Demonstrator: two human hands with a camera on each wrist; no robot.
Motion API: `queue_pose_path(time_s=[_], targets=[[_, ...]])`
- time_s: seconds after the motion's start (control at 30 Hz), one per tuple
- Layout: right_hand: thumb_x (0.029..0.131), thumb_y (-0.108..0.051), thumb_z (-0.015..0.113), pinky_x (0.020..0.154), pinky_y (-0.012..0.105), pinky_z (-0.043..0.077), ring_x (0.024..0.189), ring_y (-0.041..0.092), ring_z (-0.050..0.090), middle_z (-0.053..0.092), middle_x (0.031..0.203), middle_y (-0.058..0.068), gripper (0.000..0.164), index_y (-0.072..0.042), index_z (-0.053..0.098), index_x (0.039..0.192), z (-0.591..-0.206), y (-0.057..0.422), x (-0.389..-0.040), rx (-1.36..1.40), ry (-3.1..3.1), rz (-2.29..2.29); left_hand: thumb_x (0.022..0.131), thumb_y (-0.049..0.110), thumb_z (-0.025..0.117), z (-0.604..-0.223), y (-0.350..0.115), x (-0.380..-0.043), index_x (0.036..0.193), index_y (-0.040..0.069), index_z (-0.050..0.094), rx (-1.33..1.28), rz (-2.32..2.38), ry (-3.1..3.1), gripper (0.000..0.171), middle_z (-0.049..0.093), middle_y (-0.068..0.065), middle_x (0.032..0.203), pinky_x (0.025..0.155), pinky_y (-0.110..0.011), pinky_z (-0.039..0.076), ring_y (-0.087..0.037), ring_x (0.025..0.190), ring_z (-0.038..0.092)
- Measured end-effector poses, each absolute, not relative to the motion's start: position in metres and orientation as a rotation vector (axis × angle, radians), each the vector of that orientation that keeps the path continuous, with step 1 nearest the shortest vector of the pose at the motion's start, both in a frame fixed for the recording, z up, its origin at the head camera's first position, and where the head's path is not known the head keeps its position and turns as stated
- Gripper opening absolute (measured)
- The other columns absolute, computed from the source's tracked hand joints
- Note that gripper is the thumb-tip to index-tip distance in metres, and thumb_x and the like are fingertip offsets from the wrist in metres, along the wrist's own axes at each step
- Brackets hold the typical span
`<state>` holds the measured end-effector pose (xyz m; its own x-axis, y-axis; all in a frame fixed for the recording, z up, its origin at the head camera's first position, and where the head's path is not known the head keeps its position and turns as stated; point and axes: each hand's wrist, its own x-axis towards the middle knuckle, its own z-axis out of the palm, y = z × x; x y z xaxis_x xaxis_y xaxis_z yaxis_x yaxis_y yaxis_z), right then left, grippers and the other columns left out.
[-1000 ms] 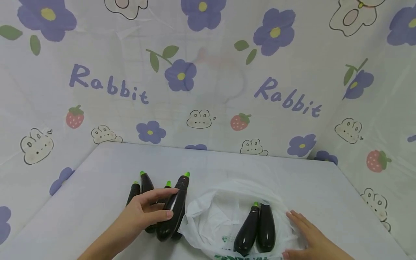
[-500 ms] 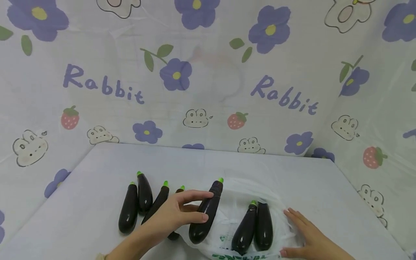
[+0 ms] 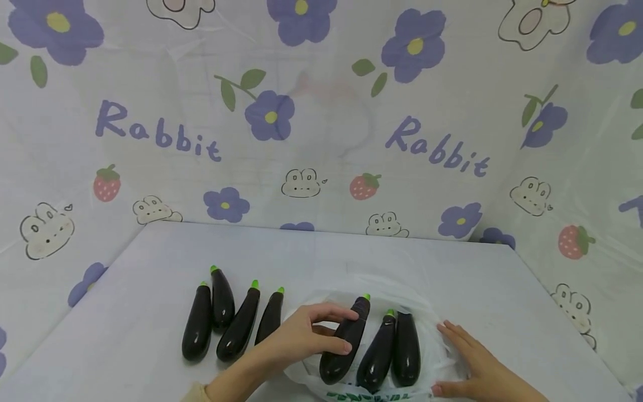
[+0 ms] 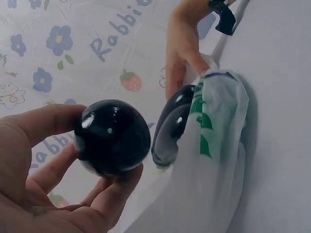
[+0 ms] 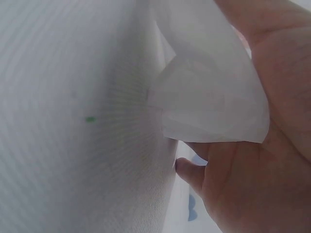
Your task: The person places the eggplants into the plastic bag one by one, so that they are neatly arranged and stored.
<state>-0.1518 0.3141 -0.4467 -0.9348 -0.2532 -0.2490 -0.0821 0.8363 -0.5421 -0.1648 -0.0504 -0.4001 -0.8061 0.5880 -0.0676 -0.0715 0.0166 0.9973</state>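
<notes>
Between the thumb and fingers of my left hand (image 3: 306,335) is a dark eggplant (image 3: 353,334) with a green stem tip. It is tilted above the opening of a white plastic bag (image 4: 226,131) with green print. In the left wrist view only the round end of the held eggplant (image 4: 112,138) shows. Two more eggplants (image 3: 377,354) (image 3: 407,352) lie side by side in the bag. My right hand (image 3: 477,365) rests against the bag's right side, fingers straight and thumb apart. Thin bag plastic (image 5: 214,102) lies by the palm in the right wrist view.
Several eggplants (image 3: 197,326) lie on the white table (image 3: 125,312) left of the bag; my left forearm partly covers one of them (image 3: 270,315). A printed curtain (image 3: 321,128) with flowers and rabbits stands behind the table and along its sides.
My left hand has carried the eggplant rightward from the group on the table to over the bag's opening. My right hand stays at the bag's side. The camera view has shifted slightly.
</notes>
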Motion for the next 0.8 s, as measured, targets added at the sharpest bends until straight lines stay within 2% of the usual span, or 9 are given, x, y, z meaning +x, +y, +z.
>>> queue_pose_path(time_s=[0.3, 0.6, 0.8], targets=[[0.066, -0.051, 0.086, 0.098, 0.074, 0.024, 0.138, 0.053, 0.018, 0.02, 0.155, 0.029, 0.115, -0.005, 0.027, 0.154, -0.446, 0.312, -0.152, -0.23, 2.692, -0.778, 0.084, 0.01, 0.078, -0.42, -0.039, -0.181, 0.122, 0.017, 0.07, 0.547, 1.742, 1.984, 0.039, 0.056, 0.001, 0.128, 0.085, -0.038, 0.051, -0.024, 0.109, 0.06], [0.066, -0.05, 0.087, 0.099, 0.073, 0.022, 0.138, 0.053, 0.018, 0.019, 0.156, 0.028, 0.115, -0.005, 0.028, 0.154, -0.448, 0.313, -0.152, -0.214, 2.681, -0.812, 0.091, 0.01, 0.071, -0.432, -0.036, -0.181, 0.126, 0.015, 0.066, 0.603, 1.701, 1.944, 0.036, 0.053, -0.001, 0.131, 0.088, -0.039, 0.05, -0.027, 0.115, 0.058], [0.067, -0.048, 0.087, 0.099, 0.074, 0.022, 0.138, 0.053, 0.018, 0.019, 0.156, 0.028, 0.114, -0.006, 0.027, 0.154, -0.448, 0.315, -0.152, -0.236, 2.674, -0.832, 0.093, 0.007, 0.065, -0.434, -0.035, -0.182, 0.134, 0.014, 0.06, 0.696, 1.626, 1.911, 0.041, 0.051, -0.002, 0.135, 0.085, -0.032, 0.051, -0.023, 0.115, 0.059]])
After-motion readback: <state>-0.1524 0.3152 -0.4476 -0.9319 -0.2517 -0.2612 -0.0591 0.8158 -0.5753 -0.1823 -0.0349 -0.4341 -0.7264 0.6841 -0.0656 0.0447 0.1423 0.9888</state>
